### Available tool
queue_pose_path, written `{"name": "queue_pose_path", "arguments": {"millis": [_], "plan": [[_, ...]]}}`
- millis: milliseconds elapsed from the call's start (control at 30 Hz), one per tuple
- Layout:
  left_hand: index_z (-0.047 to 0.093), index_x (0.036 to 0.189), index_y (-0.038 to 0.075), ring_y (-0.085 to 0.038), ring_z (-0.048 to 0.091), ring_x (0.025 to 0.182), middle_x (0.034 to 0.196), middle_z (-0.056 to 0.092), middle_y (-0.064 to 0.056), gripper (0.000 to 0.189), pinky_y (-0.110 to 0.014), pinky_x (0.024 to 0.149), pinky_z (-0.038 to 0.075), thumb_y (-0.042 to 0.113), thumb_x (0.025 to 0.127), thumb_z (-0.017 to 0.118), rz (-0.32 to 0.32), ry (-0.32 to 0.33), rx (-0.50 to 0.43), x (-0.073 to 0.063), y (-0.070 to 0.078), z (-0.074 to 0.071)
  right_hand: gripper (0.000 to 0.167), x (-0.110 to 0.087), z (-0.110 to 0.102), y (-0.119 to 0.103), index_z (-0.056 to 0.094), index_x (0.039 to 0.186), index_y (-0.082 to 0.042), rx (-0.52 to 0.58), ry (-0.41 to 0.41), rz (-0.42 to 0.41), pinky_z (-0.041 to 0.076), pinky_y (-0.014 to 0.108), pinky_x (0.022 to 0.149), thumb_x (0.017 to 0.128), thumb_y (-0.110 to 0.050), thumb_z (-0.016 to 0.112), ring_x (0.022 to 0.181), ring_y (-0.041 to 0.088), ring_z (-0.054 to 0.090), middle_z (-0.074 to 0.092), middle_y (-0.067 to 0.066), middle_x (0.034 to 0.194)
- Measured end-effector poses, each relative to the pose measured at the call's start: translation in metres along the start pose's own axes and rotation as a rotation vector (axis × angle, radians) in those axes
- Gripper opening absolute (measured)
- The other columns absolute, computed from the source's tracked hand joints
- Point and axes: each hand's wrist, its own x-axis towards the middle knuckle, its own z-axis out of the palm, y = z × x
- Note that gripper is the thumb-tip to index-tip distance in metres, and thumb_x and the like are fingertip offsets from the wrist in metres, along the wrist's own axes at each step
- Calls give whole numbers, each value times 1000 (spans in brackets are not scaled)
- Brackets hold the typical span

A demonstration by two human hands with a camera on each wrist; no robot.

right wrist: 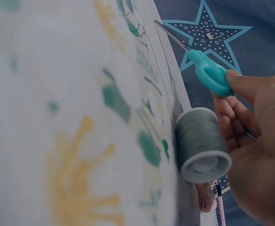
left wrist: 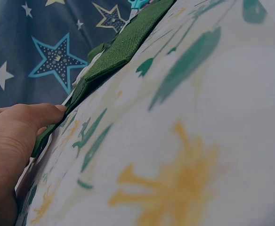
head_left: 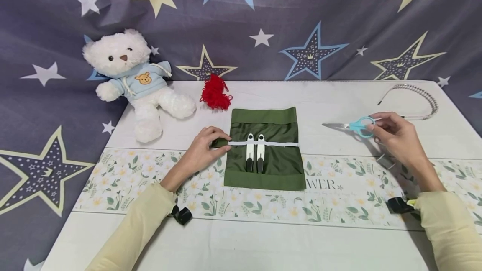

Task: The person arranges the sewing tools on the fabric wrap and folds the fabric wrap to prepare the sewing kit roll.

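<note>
A green fabric tool roll (head_left: 278, 158) lies spread on the table, with a white elastic band (head_left: 282, 144) across its middle. Two slim white tools with black ends (head_left: 250, 154) are tucked under that band, side by side. My left hand (head_left: 205, 147) pinches the tab at the roll's left edge between thumb and fingers; the left wrist view shows the thumb on the green cloth (left wrist: 114, 56). To the right, my right hand (head_left: 399, 137) holds light blue scissors (head_left: 357, 126) by the handle loops, blades shut and pointing left, raised over the table.
Beneath the right hand lies a grey-green thread spool (right wrist: 202, 143). A beaded headband (head_left: 433, 99) sits at the back right. Red yarn (head_left: 216, 93) lies behind the roll, and a white teddy bear (head_left: 135, 83) leans at the back left. A starry cloth (head_left: 263, 20) hangs behind the table.
</note>
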Motion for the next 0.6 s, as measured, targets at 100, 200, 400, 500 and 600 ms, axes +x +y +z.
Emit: {"name": "queue_pose_path", "arguments": {"millis": [100, 200, 400, 500, 600], "plan": [[76, 117, 13, -27, 52, 116, 123, 62, -5, 22, -50, 93, 45, 22, 97, 77, -1, -1, -2, 0, 0, 0, 33, 1, 0, 0, 62, 132, 0, 40, 15, 6, 49, 15, 62, 102, -13, 68, 71, 8, 62, 67, -9, 91], [76, 117, 13, -27, 52, 116, 123, 62, -5, 22, -50, 94, 45, 22, 97, 77, -3, 0, -4, 1, 1, 0, 32, 2, 0, -1, 64, 130, -1, 75, 33, 9, 51, 15, 63, 102, -13, 69, 71, 7, 64, 68, -8, 90], [77, 116, 13, -27, 52, 117, 122, 62, -6, 22, -50, 95, 45, 21, 96, 77, -7, 2, -6, 1, 1, -1, 29, 5, 1, -2, 66, 128, 0, 123, 54, -20, 53, 15, 65, 101, -10, 70, 72, 5, 67, 70, -5, 89], [77, 116, 13, -27, 52, 116, 122, 62, -6, 22, -50, 95, 45, 21, 96, 77, -3, 4, -8, 0, 1, -1, 28, 6, 2, -2, 66, 127, 2, 135, 61, -36, 53, 15, 64, 101, -8, 69, 72, 6, 68, 71, -4, 88], [77, 116, 13, -28, 53, 116, 123, 62, -6, 22, -50, 95, 45, 21, 96, 77, 1, 2, -10, 0, 0, 0, 29, 6, 2, -2, 67, 127, 1, 141, 65, -37, 52, 15, 62, 100, -8, 70, 71, 6, 68, 71, -6, 88]]}}
